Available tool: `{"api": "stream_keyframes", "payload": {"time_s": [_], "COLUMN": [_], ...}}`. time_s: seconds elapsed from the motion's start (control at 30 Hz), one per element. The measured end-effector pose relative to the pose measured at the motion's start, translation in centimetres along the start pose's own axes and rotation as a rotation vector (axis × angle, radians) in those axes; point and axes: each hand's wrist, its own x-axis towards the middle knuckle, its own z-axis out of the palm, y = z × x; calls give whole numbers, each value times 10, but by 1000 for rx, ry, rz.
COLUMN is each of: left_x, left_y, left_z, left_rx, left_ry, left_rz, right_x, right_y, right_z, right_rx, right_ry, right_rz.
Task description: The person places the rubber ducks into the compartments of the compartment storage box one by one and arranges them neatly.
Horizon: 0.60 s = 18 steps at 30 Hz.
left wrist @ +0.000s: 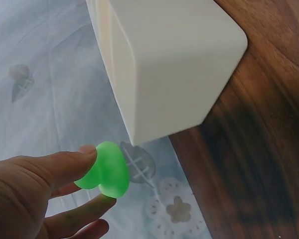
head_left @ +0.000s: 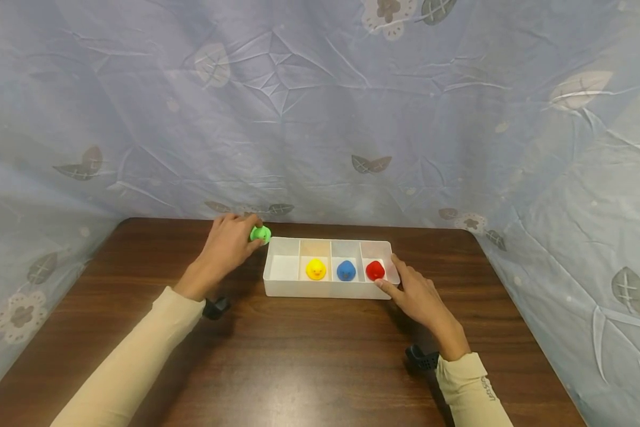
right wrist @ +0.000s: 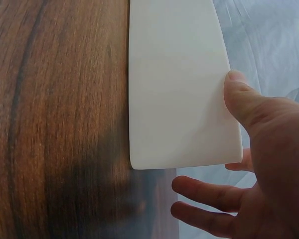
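Note:
A small green rubber duck [head_left: 260, 235] is pinched between the thumb and fingers of my left hand [head_left: 229, 242], just beyond the box's left end. The white divided box [head_left: 298, 289] stands lengthwise on the table. Its leftmost compartment holds nothing. Rightward from there sit a yellow duck [head_left: 316, 269], a blue duck [head_left: 346, 271] and a red duck [head_left: 375, 270], one per compartment. With thumb over the front rim and index finger along the end wall, my right hand [head_left: 420, 296] holds the box's right end. In the right wrist view, two other fingers [right wrist: 207, 194] stay off the box.
The brown wooden table [head_left: 298, 356] extends around the box on every side. Behind it and along its sides hangs a pale blue cloth [head_left: 320, 118] with leaf and flower prints. Dark bands [head_left: 215, 308] circle both wrists.

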Motion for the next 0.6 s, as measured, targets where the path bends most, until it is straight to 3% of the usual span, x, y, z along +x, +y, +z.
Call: {"api": "stream_keyframes", "payload": {"time_s": [0.6], "left_x": [-3], "left_y": [25], "left_z": [8], "left_rx": [45], "left_ry": [-32], "left_rz": [81], "right_x": [-1], "right_y": [-1], "right_z": [0], "right_rx": [14], "right_ry": [-7], "right_rz": [1]}}
